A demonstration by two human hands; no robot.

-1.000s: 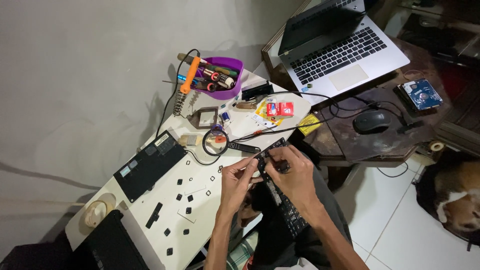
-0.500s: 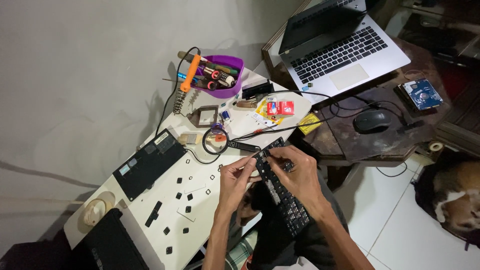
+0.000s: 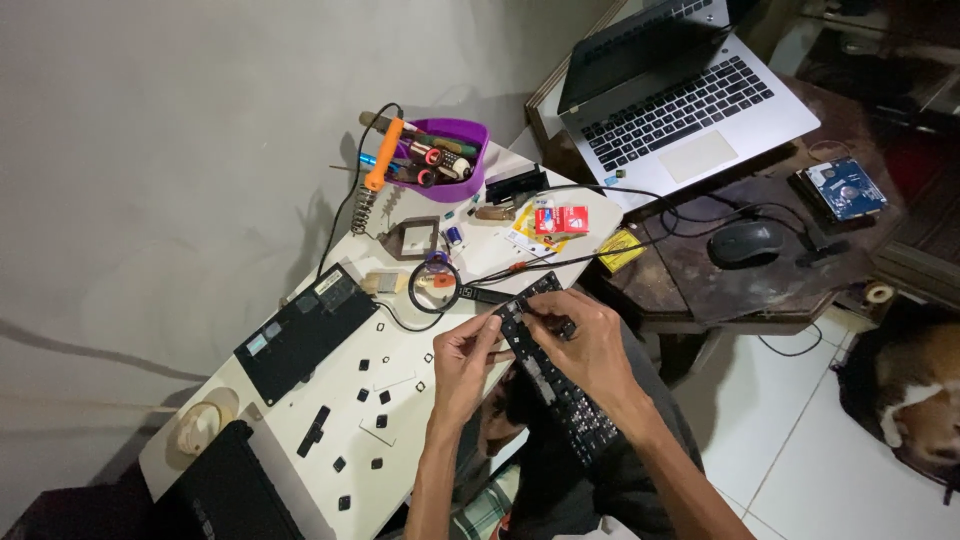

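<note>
Black keyboard (image 3: 560, 385): long, narrow, tilted off white table (image 3: 440, 330) edge
Left hand (image 3: 465, 365): pinching its near edge
Right hand (image 3: 590, 345): fingers clamped over top
Loose keycaps (image 3: 380, 397): scattered left of keyboard

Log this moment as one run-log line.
left hand: pinching keyboard edge | right hand: holding black laptop keyboard | loose keycaps on white table | magnifier nearby

A home repair corner: a tool-strewn white table (image 3: 400, 420), a soldering iron (image 3: 378, 165), a laptop (image 3: 690, 110).
</note>
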